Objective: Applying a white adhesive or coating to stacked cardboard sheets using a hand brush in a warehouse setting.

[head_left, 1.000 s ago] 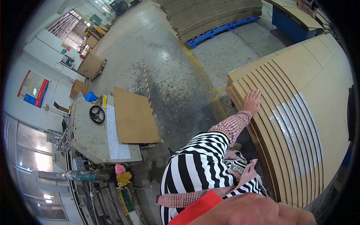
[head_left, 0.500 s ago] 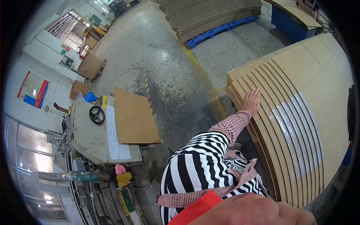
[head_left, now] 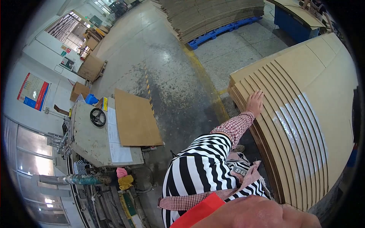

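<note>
1. So your left hand (head_left: 255,102) is resting on the stack of cardboard sheets (head_left: 294,127), right by the stack's near-left edge. That stack is my landmark for everything below.
2. Your fingers on that hand look stretched out and mostly close together, lying on the top surface; I don't see them pinching anything. Can't tell what the thumb's doing. Your right hand is out of frame, so can't tell about its fingers either.
3. The stack's upper sheets are fanned in overlapping steps, edges showing as dark curved lines, with a shiny whitish band across the middle of the stack.
4. Your checked cuff (head_left: 238,124) sits just left of the stack, with the striped sleeve (head_left: 199,163) farther left of it.
5. Well left of the stack: a worn grey machine (head_left: 85,140) carrying a black handwheel (head_left: 98,117) and white papers (head_left: 120,152). A loose brown sheet (head_left: 137,119) is beside the papers, on the side toward the stack.
6. Beyond the stack there's a taller cardboard pile (head_left: 213,17) on a blue pallet (head_left: 224,31), plus a blue-sided bench (head_left: 291,22) to that pile's right.
</note>
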A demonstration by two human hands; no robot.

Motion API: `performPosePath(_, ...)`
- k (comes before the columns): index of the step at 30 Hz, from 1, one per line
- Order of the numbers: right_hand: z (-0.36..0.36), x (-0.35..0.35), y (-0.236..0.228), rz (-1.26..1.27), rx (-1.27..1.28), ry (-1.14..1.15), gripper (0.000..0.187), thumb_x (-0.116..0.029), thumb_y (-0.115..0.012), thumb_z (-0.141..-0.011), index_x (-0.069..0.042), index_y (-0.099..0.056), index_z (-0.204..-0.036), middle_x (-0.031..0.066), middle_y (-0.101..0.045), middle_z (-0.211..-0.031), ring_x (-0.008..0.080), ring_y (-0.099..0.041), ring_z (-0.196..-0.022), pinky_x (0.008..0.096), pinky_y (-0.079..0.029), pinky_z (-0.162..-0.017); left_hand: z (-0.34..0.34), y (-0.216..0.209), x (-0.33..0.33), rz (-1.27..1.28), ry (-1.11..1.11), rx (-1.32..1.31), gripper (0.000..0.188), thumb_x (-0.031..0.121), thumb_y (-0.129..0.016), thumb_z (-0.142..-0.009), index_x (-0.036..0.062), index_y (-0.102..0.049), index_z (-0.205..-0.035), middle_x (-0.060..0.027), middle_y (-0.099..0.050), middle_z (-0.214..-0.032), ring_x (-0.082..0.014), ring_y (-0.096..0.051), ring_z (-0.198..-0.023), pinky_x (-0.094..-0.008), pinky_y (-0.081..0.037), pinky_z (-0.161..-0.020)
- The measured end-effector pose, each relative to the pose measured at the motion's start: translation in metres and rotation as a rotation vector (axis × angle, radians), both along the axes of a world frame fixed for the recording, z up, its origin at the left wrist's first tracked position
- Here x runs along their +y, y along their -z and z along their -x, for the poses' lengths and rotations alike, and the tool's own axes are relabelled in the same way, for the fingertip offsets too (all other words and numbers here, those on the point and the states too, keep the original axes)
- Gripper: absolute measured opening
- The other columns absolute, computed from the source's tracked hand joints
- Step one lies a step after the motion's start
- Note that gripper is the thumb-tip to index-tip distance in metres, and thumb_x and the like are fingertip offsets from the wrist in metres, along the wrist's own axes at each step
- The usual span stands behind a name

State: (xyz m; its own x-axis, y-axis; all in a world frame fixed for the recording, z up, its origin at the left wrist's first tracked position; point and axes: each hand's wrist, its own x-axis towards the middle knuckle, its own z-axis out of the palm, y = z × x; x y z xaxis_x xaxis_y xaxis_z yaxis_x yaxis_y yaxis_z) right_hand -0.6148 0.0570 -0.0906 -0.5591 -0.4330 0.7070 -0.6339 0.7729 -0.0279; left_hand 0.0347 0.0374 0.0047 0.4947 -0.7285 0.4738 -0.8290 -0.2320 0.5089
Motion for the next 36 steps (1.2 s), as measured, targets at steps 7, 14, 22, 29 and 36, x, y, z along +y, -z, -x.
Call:
performPosePath(7, 0.003, 0.000, 0.001, 0.001, 0.003, 0.009, 0.040, -0.037, -0.045, -0.090, -0.001, -0.059, -0.101, 0.0145, -0.052, -0.119, 0.0338, -0.036, -0.119, 0.0539, -0.028, -0.095, 0.002, -0.001, 0.001, -0.008, -0.020, 0.003, 0.042, 0.014, -0.045, -0.087, 0.0023, -0.048, -0.128, -0.0126, -0.044, -0.137, -0.0279, -0.034, -0.132, -0.0425, -0.024, -0.110)
performPosePath(14, 0.005, -0.001, 0.004, -0.004, 0.003, 0.020, 0.040, -0.038, -0.045, -0.090, -0.001, -0.059, -0.101, 0.0146, -0.052, -0.120, 0.0340, -0.035, -0.120, 0.0540, -0.027, -0.096, 0.000, 0.002, 0.000, 0.024, -0.012, -0.028, 0.044, 0.015, -0.046, -0.086, 0.0023, -0.047, -0.128, -0.0129, -0.044, -0.137, -0.0283, -0.034, -0.131, -0.0429, -0.023, -0.110)
performPosePath(22, 0.010, -0.001, 0.010, -0.002, 0.004, 0.034, 0.041, -0.038, -0.045, -0.090, -0.001, -0.059, -0.101, 0.0146, -0.052, -0.120, 0.0341, -0.035, -0.121, 0.0542, -0.027, -0.097, 0.000, 0.006, -0.002, 0.019, -0.014, -0.007, 0.044, 0.015, -0.046, -0.086, 0.0021, -0.048, -0.128, -0.0125, -0.044, -0.137, -0.0281, -0.035, -0.131, -0.0431, -0.023, -0.110)
performPosePath(29, 0.019, 0.000, 0.014, 0.002, 0.008, 0.045, 0.041, -0.038, -0.045, -0.090, -0.001, -0.058, -0.101, 0.0146, -0.052, -0.121, 0.0343, -0.034, -0.121, 0.0543, -0.026, -0.098, 0.000, 0.005, -0.002, 0.027, -0.018, -0.016, 0.044, 0.015, -0.046, -0.086, 0.0021, -0.048, -0.128, -0.0123, -0.044, -0.136, -0.0277, -0.034, -0.131, -0.0430, -0.024, -0.109)
performPosePath(36, 0.039, 0.004, 0.022, 0.002, 0.015, 0.051, 0.041, -0.038, -0.045, -0.090, -0.001, -0.058, -0.102, 0.0146, -0.051, -0.122, 0.0344, -0.034, -0.122, 0.0544, -0.026, -0.098, 0.000, 0.004, -0.001, 0.030, -0.013, -0.006, 0.044, 0.015, -0.045, -0.086, 0.0017, -0.049, -0.127, -0.0128, -0.044, -0.138, -0.0281, -0.035, -0.131, -0.0425, -0.025, -0.109)
